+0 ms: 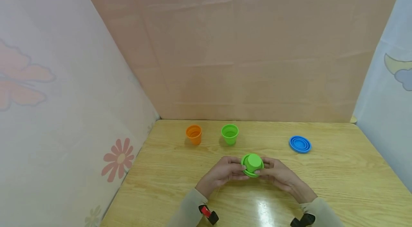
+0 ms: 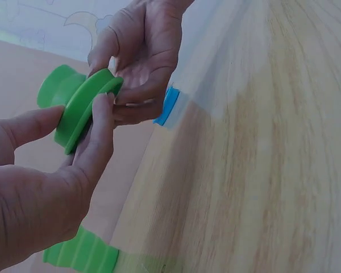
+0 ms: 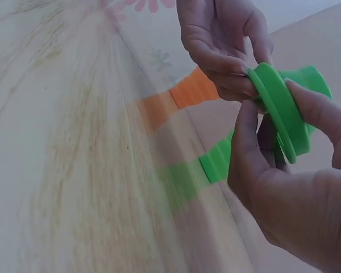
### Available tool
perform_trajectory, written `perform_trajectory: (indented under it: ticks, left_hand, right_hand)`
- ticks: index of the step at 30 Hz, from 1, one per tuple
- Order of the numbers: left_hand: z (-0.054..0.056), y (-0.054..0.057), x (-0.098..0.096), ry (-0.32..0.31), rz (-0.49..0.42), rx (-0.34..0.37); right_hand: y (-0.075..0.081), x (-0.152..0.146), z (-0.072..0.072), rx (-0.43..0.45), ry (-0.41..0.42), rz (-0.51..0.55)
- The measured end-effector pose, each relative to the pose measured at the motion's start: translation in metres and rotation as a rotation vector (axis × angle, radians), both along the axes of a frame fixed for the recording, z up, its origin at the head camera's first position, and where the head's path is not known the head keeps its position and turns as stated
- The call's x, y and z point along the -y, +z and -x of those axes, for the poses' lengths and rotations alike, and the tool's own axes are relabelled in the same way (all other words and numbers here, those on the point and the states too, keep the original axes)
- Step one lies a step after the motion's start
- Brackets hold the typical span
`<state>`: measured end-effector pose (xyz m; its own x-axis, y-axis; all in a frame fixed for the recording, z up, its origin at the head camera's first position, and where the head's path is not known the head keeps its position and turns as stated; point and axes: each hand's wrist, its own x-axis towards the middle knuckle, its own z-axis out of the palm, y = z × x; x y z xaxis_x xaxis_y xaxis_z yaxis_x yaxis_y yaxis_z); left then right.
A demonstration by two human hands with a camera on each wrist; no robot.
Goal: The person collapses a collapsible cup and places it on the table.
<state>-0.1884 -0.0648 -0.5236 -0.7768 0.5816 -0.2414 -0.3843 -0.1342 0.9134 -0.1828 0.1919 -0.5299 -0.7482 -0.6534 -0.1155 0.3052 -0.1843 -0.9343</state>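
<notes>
Both hands hold one green collapsible cup (image 1: 253, 163) above the table, its small base turned up towards the head camera. Its wall is partly folded: in the left wrist view the narrow base of the green cup (image 2: 61, 88) stands out from a wide outer ring. My left hand (image 1: 224, 171) pinches the rim from the left, thumb on the outer ring and fingers behind. From the right, my right hand (image 1: 281, 176) pinches the same rim, thumb near the base, as the right wrist view also shows with the right hand (image 3: 307, 193).
Behind the hands stand an orange cup (image 1: 194, 134) and a second green cup (image 1: 230, 134), both extended and upright. A blue collapsible cup (image 1: 300, 144) lies folded flat at the right. A brown cloth wall (image 1: 251, 59) closes off the table's back edge.
</notes>
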Motion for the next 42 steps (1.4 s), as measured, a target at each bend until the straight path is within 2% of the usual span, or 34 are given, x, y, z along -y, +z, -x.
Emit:
perform_trajectory:
  ticks: [5,9,13,23,32,37,42]
  left_hand:
    - [0.0,-0.001,0.004,-0.002,-0.017,0.019]
    - [0.001,0.0,0.008,-0.009,-0.022,0.001]
    - [0.003,0.002,0.01,-0.027,-0.035,-0.028]
    - [0.0,0.005,0.003,0.014,-0.029,0.017]
    - [0.001,-0.002,-0.006,0.03,0.001,0.017]
    - [0.0,-0.003,-0.007,0.018,0.007,0.02]
    - [-0.001,-0.001,-0.008,0.025,0.057,0.027]
  right_hand:
    - [0.0,-0.004,0.0,0.046,0.029,0.073]
    - [0.001,-0.009,0.0,0.08,0.051,0.161]
    - [0.002,-0.01,0.001,0.074,0.062,0.184]
    - [0.004,-0.008,0.001,0.092,0.041,0.16]
    - [0.005,-0.005,0.001,0.082,0.025,0.134]
    - [0.006,-0.003,0.002,0.071,0.015,0.077]
    - [0.003,-0.001,0.001,0.079,0.008,0.035]
